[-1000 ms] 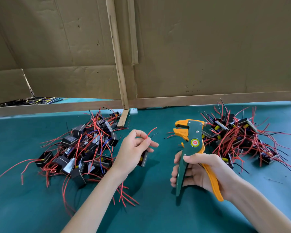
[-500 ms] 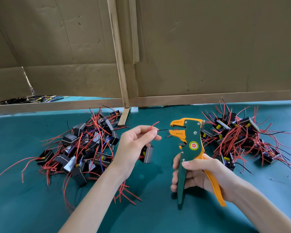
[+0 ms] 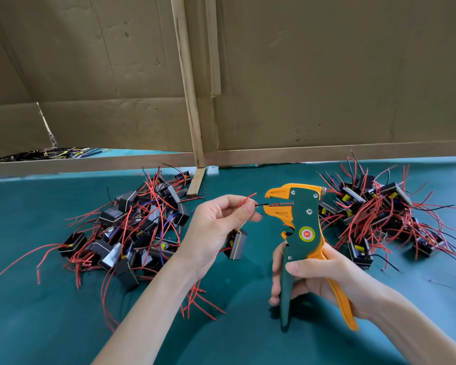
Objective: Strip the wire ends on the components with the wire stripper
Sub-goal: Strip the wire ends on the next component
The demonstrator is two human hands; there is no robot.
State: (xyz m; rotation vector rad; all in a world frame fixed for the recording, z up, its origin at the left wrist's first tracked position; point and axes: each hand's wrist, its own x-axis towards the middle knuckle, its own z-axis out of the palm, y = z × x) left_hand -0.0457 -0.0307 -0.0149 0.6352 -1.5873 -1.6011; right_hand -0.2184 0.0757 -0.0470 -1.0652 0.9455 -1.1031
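Note:
My right hand [image 3: 313,277] grips the handles of a green and orange wire stripper [image 3: 304,227], held upright with its orange jaws pointing left. My left hand [image 3: 216,227] pinches the wires of a small black component [image 3: 237,244] that hangs below my fingers. A thin black wire [image 3: 261,205] from my fingertips reaches into the stripper's jaws, while a red wire [image 3: 246,197] sticks up beside it.
A pile of black components with red wires [image 3: 132,227] lies on the green table [image 3: 24,312] to the left, another such pile [image 3: 379,217] to the right. Cardboard walls [image 3: 327,75] and a wooden rail [image 3: 90,164] close off the back.
My left hand and the stripper have come together; the black wire end, which was short of the jaws, now sits between them. Both hands have risen slightly.

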